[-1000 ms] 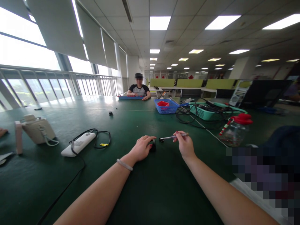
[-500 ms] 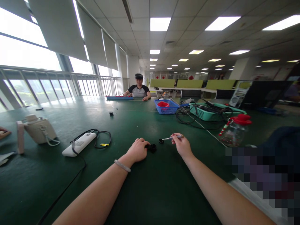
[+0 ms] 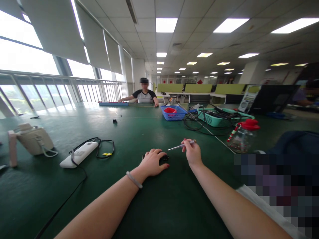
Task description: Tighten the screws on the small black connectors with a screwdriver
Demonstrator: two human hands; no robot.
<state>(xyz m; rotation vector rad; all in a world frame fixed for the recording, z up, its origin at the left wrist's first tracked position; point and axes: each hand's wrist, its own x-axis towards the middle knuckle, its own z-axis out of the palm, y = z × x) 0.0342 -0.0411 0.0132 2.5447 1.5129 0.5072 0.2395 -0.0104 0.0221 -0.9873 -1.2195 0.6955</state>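
Observation:
My right hand [image 3: 192,153] is closed around a slim screwdriver [image 3: 177,147], its metal shaft pointing left and its tip bare just above the table. To the left of that tip, my left hand [image 3: 152,162] rests low on the green table [image 3: 149,205], thumb and fingers curled around a small black part [image 3: 164,158]. Much of this part is hidden under the fingers, and its exact kind cannot be made out. A pale bangle [image 3: 134,179] circles my left wrist.
On the left lie a white power strip [image 3: 79,154] with a black cable and a beige bottle-like container [image 3: 35,141]. A blue basket [image 3: 173,114], a green basket [image 3: 216,119] of cables and a red-lidded jar [image 3: 243,137] stand right. A person [image 3: 145,94] sits opposite.
The screwdriver tip has come away from the small black piece that was at it. My left hand has turned, its thumb now apart from the fingers around the black part. The view has swung slightly right.

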